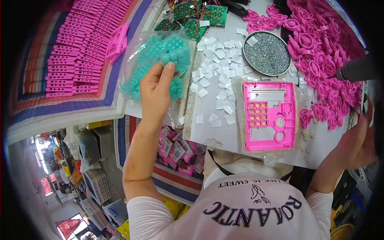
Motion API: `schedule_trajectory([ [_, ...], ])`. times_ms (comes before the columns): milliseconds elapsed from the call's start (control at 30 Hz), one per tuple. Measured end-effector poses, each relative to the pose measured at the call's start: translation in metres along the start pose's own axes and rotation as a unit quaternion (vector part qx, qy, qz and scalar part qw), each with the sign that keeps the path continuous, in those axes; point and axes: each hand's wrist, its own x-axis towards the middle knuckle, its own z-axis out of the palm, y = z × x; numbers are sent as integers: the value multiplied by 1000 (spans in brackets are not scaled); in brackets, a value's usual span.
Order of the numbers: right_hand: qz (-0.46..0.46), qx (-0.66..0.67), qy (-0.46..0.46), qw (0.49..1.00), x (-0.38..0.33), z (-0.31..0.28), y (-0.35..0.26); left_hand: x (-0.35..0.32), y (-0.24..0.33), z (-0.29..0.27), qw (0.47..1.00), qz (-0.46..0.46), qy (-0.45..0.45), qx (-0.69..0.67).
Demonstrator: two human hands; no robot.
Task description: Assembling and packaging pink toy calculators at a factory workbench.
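My left hand (157,82) is over a clear plastic bag (129,86) of teal rubber keypads (154,48). Its thumb and forefinger are pinched on a teal keypad at the top of the pile, mostly hidden by the fingers. At the right edge is my right hand (363,140), slightly blurred, with fingers stretched out and nothing seen in it. A pink plastic casing (251,138) lies on the table in front of me, inner side up. It has a grid of square key holes, a round hole and a slot.
A round dish (267,54) of small metal screws stands behind the casing. White square pieces (220,72) are scattered beside it. Pink ring-shaped parts (316,36) pile at right, under a dark tool (356,71). Green circuit boards (216,15) lie at the back; pink casings (76,52) stack at left.
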Motion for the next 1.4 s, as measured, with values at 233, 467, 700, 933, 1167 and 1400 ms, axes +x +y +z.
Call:
schedule_trajectory([
  [233, -70, -40, -318, 945, -35, 71, -19, -64, 30, 55, 886, -277, -161, -336],
  [467, -74, -4, -386, 919, -45, 76, -28, -90, 33, 74, 863, -313, -219, -332],
  [700, -4, 17, -467, 884, -55, 77, -47, -125, 58, 70, 873, -280, -371, -146],
  [933, 168, 82, -543, 819, -60, 68, -22, -136, 39, 44, 905, -211, -346, -127],
  [1167, 110, -68, -488, 863, -69, 106, 13, -137, 21, 36, 944, -155, -273, -100],
  [1400, -9, -137, -460, 877, -67, 92, -8, -139, 10, 34, 953, -160, -239, -98],
])
